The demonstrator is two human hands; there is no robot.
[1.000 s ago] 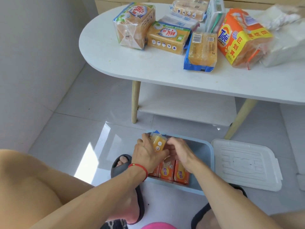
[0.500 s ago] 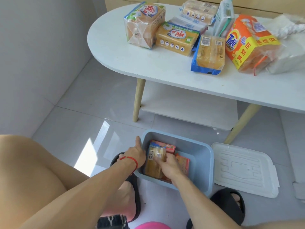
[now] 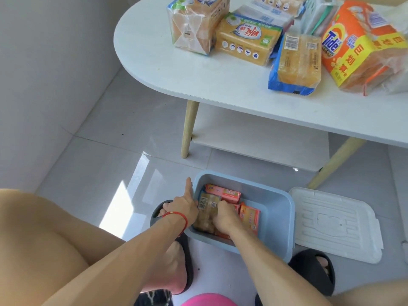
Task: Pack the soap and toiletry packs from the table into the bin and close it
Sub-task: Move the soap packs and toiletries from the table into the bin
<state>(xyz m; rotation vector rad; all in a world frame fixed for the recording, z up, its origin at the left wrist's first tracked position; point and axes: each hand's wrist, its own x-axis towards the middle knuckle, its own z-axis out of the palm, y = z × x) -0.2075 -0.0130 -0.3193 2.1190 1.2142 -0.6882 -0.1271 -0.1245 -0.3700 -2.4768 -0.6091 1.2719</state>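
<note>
I see my right hand (image 3: 223, 215) curled into the blue bin (image 3: 278, 219), fingers closed on the right edge of a clear-wrapped yellow soap pack (image 3: 208, 212) that lies inside the bin against its left wall. My left hand (image 3: 184, 207) presses the same pack from the bin's left side, most fingers wrapped over the rim onto it while the index finger points straight out along the rim's outer edge; a red string bracelet (image 3: 176, 216) circles that wrist. Further inside the bin, a pink pack (image 3: 223, 192) lies along the far wall, and an orange pack (image 3: 249, 216) sits just right of my right hand. The bin rests on the tiled floor (image 3: 110, 162) between my black slippers, with its white lid (image 3: 335, 224) lying flat on the floor touching the bin's right side. Beyond the bin stands the white bench (image 3: 167, 69), carrying more packs: a yellow soap bar pack (image 3: 246, 40), a blue-edged soap pack (image 3: 297, 64), and an orange Tide pack (image 3: 357, 45) furthest right of the bin.
</note>
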